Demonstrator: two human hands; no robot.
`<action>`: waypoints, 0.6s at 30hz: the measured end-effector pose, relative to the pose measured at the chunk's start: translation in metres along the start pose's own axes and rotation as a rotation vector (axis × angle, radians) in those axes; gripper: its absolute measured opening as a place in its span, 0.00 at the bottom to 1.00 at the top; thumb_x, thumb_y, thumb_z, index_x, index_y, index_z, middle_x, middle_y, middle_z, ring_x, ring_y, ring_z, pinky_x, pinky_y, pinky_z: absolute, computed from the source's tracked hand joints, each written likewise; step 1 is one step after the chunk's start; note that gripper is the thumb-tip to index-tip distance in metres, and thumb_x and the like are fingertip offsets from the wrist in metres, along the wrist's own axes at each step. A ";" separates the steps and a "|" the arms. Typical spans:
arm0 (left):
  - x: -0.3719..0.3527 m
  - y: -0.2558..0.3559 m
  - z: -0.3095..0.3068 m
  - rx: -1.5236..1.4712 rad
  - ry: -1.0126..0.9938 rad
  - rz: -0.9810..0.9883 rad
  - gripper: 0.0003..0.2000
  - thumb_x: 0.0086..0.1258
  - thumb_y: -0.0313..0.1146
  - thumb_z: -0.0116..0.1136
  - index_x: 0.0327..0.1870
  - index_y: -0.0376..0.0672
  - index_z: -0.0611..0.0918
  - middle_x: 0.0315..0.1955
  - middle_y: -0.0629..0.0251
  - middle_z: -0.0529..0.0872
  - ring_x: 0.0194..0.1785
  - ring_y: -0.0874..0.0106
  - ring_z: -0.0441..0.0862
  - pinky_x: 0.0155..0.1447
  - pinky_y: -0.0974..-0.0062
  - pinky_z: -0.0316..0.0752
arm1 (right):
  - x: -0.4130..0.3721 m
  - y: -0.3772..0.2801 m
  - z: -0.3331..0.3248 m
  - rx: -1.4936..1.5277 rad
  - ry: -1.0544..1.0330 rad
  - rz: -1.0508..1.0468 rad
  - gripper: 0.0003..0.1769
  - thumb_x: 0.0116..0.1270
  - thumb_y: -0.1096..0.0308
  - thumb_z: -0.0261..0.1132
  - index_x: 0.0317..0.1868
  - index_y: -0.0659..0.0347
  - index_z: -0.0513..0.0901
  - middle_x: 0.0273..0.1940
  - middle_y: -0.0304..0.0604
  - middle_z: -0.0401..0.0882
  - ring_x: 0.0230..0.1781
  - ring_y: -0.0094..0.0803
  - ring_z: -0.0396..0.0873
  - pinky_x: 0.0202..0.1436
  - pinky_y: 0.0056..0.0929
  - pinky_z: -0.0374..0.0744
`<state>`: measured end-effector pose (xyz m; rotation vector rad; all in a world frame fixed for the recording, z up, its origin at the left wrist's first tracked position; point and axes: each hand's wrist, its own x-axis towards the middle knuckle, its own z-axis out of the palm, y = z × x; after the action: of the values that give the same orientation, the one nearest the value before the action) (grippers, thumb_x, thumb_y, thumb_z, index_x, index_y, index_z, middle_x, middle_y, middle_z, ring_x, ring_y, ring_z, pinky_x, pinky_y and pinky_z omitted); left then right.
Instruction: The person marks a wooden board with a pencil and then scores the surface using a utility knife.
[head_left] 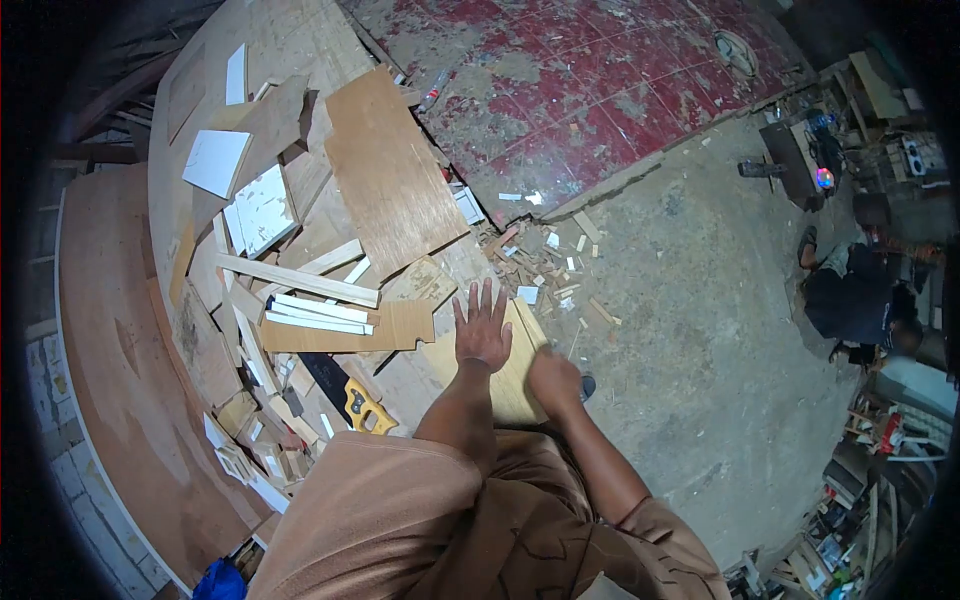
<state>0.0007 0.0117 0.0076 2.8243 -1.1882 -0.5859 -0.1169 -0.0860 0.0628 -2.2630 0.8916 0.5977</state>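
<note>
My left hand (483,330) lies flat with fingers spread on a pale wooden board (512,385) in front of my body. At the board's right edge is my right hand (554,382), closed in a fist and slightly blurred. What it grips, if anything, is hidden from above. A narrow pale strip (529,325) runs along that edge, just ahead of the right fist. Left of my left forearm rests a handsaw (364,408) with a yellow handle and a dark blade, partly under wood scraps.
Plywood sheet (395,175), white offcuts (217,162) and wood strips (300,280) cover the work surface. Wood scraps (540,265) litter the concrete floor (690,320). A red tiled floor (590,90) lies beyond. At right, a person (855,295) is low beside clutter.
</note>
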 end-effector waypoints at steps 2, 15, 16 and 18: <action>0.001 0.001 0.000 0.016 -0.012 -0.014 0.34 0.72 0.47 0.44 0.78 0.51 0.52 0.79 0.58 0.43 0.81 0.54 0.37 0.78 0.42 0.31 | 0.041 -0.011 0.017 0.017 0.093 -0.015 0.13 0.68 0.67 0.51 0.43 0.67 0.77 0.32 0.62 0.84 0.36 0.58 0.85 0.41 0.52 0.82; 0.001 0.001 0.001 -0.032 0.062 0.022 0.35 0.70 0.44 0.43 0.78 0.45 0.52 0.78 0.54 0.44 0.80 0.51 0.38 0.78 0.43 0.30 | -0.087 0.036 0.005 0.070 -0.075 0.122 0.12 0.67 0.68 0.50 0.42 0.69 0.73 0.33 0.64 0.82 0.37 0.59 0.84 0.41 0.53 0.80; 0.000 0.001 0.002 -0.030 0.053 0.017 0.35 0.70 0.43 0.44 0.78 0.45 0.52 0.78 0.55 0.44 0.80 0.51 0.38 0.78 0.43 0.30 | -0.088 0.033 -0.001 0.070 -0.075 0.120 0.12 0.67 0.68 0.50 0.42 0.69 0.73 0.33 0.64 0.82 0.37 0.59 0.84 0.41 0.53 0.80; -0.001 0.001 0.001 -0.019 0.060 0.018 0.35 0.70 0.43 0.44 0.78 0.45 0.52 0.78 0.55 0.44 0.80 0.51 0.38 0.78 0.43 0.30 | -0.078 0.026 -0.011 0.061 -0.098 0.135 0.11 0.66 0.69 0.51 0.42 0.70 0.74 0.34 0.66 0.82 0.38 0.59 0.84 0.42 0.53 0.80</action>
<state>-0.0009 0.0122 0.0072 2.7905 -1.1906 -0.5056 -0.1863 -0.0741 0.1075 -2.1125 1.0060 0.7251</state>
